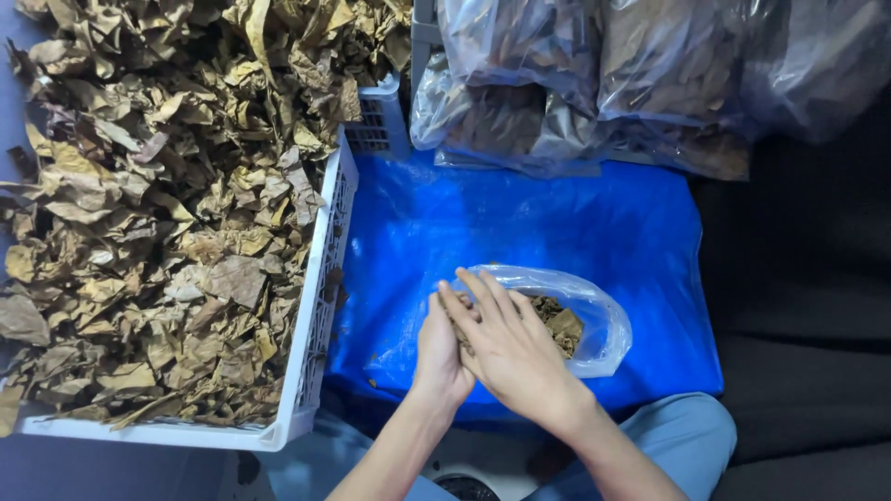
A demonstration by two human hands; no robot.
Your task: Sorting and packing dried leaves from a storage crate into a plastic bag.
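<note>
My left hand (439, 351) and my right hand (509, 348) are pressed together over the mouth of a clear plastic bag (594, 311) lying on a blue sheet (557, 223). A wad of dried brown leaves (561, 324) is squeezed between my palms and partly pushed into the bag, where more leaves show. The right hand lies flat on top and hides most of the wad. The bag's rim stands open toward my hands.
A large white slatted crate (320, 306) heaped with dried brown leaves (158, 204) fills the left. Several clear bags stuffed with leaves (594, 74) are stacked at the top right. Dark floor lies to the right; my light blue trouser knee (677, 436) is at the bottom.
</note>
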